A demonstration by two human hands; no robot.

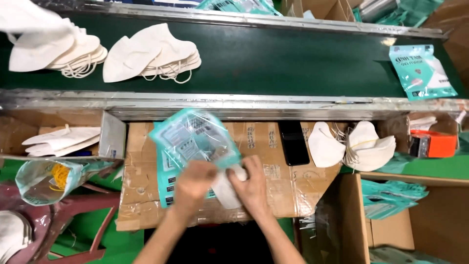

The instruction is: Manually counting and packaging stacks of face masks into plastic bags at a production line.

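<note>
Over a taped cardboard sheet (273, 195), my left hand (194, 185) grips the lower edge of a teal and clear plastic pouch (195, 137). A folded white face mask (227, 188) sits at the pouch's mouth, with my right hand (252, 186) closed on it. The mask is partly hidden between my fingers. More flat teal pouches (166, 166) lie under the held one on the cardboard.
Two piles of white masks (146, 54) and a filled teal pouch (422, 71) lie on the dark green conveyor belt (293, 58). More masks (364, 146) and a black phone (293, 143) rest at the right. Mask stack (61, 142) sits left. An open carton (391, 215) holds pouches.
</note>
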